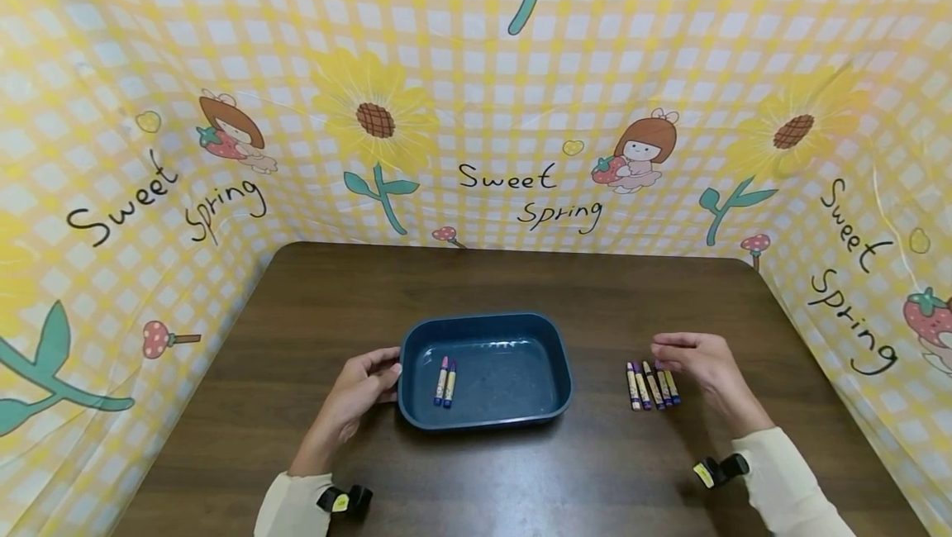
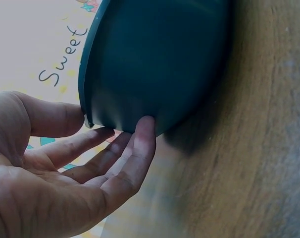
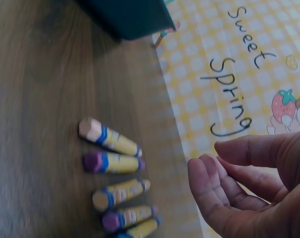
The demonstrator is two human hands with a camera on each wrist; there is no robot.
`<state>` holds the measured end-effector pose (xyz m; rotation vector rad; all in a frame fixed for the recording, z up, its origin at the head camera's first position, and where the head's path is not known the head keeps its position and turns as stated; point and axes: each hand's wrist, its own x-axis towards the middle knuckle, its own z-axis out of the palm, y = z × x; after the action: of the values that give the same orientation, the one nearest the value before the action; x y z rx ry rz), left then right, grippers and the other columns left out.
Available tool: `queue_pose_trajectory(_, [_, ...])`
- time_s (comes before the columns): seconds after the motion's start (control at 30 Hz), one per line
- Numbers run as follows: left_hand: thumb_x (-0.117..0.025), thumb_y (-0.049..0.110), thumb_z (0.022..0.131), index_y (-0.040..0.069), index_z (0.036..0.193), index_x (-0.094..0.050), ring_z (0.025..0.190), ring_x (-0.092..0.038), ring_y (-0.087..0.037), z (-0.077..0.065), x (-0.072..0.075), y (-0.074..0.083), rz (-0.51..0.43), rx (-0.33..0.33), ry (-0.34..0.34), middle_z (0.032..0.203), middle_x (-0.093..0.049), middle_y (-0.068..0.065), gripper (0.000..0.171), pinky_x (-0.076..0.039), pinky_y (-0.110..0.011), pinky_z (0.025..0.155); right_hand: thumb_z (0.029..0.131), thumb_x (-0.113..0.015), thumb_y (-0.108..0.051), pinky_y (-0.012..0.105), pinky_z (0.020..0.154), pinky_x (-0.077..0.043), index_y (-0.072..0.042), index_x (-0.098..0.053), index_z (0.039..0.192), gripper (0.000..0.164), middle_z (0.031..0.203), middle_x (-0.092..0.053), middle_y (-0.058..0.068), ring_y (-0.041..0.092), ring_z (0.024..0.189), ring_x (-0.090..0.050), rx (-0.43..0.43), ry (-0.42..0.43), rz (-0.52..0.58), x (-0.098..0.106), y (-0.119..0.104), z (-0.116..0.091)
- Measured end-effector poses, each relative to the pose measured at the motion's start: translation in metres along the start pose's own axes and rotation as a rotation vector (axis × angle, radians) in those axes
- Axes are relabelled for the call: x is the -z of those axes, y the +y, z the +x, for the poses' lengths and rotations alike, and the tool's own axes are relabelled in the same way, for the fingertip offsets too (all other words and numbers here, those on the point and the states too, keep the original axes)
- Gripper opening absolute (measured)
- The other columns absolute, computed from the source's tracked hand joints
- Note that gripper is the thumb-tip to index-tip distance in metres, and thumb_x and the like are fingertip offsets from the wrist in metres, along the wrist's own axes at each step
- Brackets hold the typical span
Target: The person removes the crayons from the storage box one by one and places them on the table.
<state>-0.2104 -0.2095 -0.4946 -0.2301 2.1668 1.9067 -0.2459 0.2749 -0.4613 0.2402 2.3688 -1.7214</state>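
My left hand (image 1: 359,392) grips the left end of a dark blue plastic tray (image 1: 491,422). In the left wrist view the thumb lies at the tray's rim and the fingers touch its outer wall. Inside, toward the left, lie a pink-tipped crayon (image 1: 442,380) and a purple-tipped crayon (image 1: 449,384), side by side. To the right of the tray, several yellow-wrapped crayons (image 3: 121,194) lie in a row on the table, partly under my right hand (image 1: 699,359) in the head view. That hand hovers with loosely bent fingers; nothing shows between thumb and fingertips.
The brown wooden table (image 1: 491,487) carries the tray and the crayons. A yellow checked cloth (image 1: 476,66) with flowers and lettering hangs around its back and sides. Each wrist wears a black strap camera, such as the right wrist camera (image 1: 721,471).
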Motion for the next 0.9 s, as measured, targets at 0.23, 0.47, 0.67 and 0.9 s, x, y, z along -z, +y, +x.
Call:
queue_pose_trajectory(0.23, [-0.05, 0.012, 0.095, 0.003, 0.13, -0.049, 0.096, -0.061, -0.024, 0.0, 0.0, -0.002, 0.005, -0.006, 0.005, 0.122, -0.056, -0.02, 0.036, -0.056, -0.035, 0.075, 0.084, -0.068, -0.016, 0.032, 0.074, -0.056, 0.012, -0.054, 0.12, 0.048, 0.082, -0.071, -0.009, 0.011, 0.076, -0.068, 0.028, -0.022, 0.005, -0.017, -0.012, 0.005])
queue_pose_trajectory(0.47, [-0.051, 0.012, 0.095, 0.004, 0.129, -0.05, 0.096, -0.061, -0.025, -0.001, -0.001, -0.004, 0.003, 0.002, 0.001, 0.122, -0.056, -0.019, 0.036, -0.056, -0.034, 0.075, 0.083, -0.069, -0.017, 0.035, 0.081, -0.055, 0.008, -0.055, 0.121, 0.048, 0.088, -0.071, -0.007, 0.009, 0.08, -0.068, -0.001, -0.087, 0.057, -0.033, -0.025, 0.007])
queue_pose_trajectory(0.67, [-0.05, 0.012, 0.095, 0.004, 0.129, -0.05, 0.095, -0.061, -0.026, 0.0, -0.001, -0.002, 0.01, 0.004, 0.014, 0.122, -0.057, -0.02, 0.036, -0.056, -0.034, 0.075, 0.082, -0.07, -0.016, 0.03, 0.079, -0.055, 0.007, -0.057, 0.118, 0.045, 0.091, -0.071, -0.003, 0.012, 0.081, -0.069, 0.008, -0.108, 0.082, -0.047, -0.038, 0.012])
queue_pose_trajectory(0.9, [-0.051, 0.013, 0.095, 0.005, 0.129, -0.05, 0.095, -0.061, -0.025, 0.001, -0.001, -0.001, 0.021, 0.022, 0.025, 0.122, -0.056, -0.019, 0.036, -0.056, -0.034, 0.075, 0.081, -0.07, -0.012, 0.029, 0.078, -0.056, 0.01, -0.057, 0.117, 0.044, 0.093, -0.071, 0.001, 0.012, 0.083, -0.069, 0.044, -0.138, 0.118, -0.065, -0.051, 0.016])
